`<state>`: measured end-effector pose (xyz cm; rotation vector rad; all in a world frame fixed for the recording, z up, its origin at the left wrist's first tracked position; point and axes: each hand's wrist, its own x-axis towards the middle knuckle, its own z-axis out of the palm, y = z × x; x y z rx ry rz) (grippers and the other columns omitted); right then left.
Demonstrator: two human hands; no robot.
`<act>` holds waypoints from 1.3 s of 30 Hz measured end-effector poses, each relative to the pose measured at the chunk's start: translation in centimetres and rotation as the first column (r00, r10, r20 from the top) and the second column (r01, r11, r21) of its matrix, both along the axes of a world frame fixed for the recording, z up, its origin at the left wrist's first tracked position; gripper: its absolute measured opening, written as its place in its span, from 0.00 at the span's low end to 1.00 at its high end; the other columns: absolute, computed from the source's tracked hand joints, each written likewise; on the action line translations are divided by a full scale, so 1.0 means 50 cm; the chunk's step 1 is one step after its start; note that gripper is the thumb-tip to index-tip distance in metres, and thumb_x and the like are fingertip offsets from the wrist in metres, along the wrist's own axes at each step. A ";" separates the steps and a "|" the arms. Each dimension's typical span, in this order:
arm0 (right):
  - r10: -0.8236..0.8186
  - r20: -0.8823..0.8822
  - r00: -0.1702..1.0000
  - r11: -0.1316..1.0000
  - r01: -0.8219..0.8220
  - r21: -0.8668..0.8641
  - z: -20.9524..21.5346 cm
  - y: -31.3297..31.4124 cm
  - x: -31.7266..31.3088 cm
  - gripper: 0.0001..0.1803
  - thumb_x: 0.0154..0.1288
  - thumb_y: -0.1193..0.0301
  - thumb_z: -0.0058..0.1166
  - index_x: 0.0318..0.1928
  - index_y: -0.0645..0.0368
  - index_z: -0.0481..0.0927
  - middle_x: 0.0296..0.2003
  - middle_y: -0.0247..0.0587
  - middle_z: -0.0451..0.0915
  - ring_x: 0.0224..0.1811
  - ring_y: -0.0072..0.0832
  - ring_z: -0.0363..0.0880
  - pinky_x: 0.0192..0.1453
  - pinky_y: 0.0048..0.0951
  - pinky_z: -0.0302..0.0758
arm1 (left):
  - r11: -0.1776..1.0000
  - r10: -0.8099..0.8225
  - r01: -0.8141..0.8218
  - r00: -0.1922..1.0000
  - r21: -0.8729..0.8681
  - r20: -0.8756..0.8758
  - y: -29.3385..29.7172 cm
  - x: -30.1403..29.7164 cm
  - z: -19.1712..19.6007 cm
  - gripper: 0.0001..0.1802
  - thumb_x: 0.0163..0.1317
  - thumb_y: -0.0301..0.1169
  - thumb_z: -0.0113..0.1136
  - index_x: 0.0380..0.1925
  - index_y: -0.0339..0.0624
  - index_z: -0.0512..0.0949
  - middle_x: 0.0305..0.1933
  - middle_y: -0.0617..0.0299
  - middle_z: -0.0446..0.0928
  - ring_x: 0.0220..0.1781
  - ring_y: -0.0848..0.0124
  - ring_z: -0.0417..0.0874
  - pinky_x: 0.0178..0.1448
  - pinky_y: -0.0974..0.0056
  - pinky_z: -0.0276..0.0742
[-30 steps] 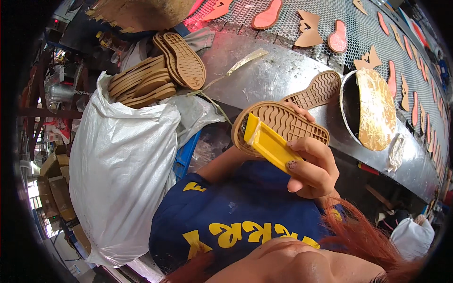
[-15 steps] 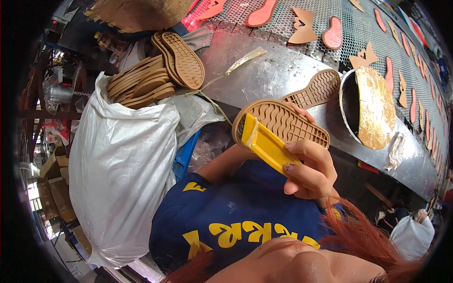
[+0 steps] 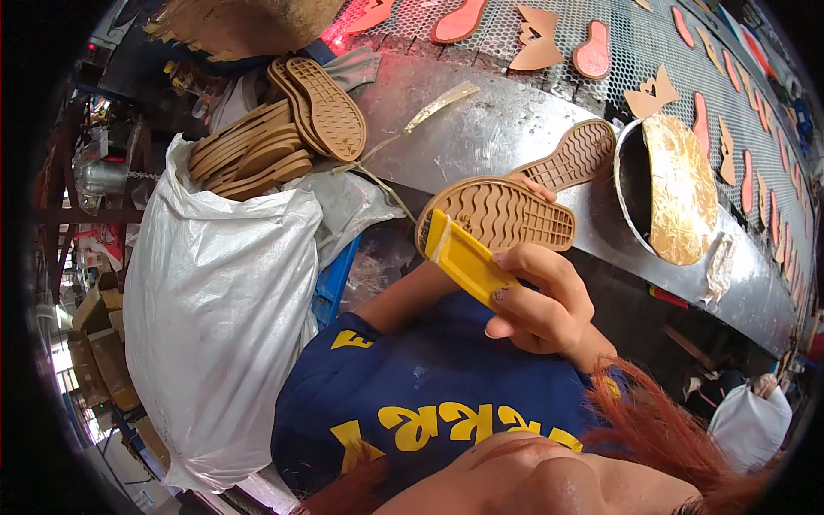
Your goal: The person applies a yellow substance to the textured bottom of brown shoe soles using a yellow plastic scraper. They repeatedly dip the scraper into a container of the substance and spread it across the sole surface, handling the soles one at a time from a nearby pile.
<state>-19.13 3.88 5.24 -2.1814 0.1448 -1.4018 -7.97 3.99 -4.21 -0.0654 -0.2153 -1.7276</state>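
My right hand (image 3: 549, 300) pinches a yellow tool (image 3: 468, 262); my left hand (image 3: 537, 188), mostly hidden, grips a tan sole (image 3: 498, 215). Yellow letters (image 3: 346, 432) cross my shirt (image 3: 403, 343).

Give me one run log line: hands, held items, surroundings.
left hand: brown shoe sole | right hand: yellow tool at sole's wide end | nearby: white sack, metal table

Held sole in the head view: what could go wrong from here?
1. The held sole might twist or slip: only a few fingertips of the left hand show at its far edge.
2. The yellow tool, angled over the sole's wider end by the right hand, might skid off; actual contact is hard to see.
3. Stacked soles might slide out: they poke above the white sack's open top.
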 end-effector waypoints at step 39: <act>-0.374 -0.026 0.927 0.771 0.327 0.547 -0.073 -0.159 -0.034 0.15 0.54 0.90 0.48 0.41 0.63 0.78 0.34 0.47 0.80 0.39 0.35 0.80 0.46 0.28 0.73 | 0.950 -0.296 0.295 0.955 0.103 -0.012 -0.017 0.097 0.037 0.34 0.68 0.55 0.33 0.61 0.37 0.61 0.48 0.43 0.73 0.23 0.55 0.73 0.20 0.58 0.75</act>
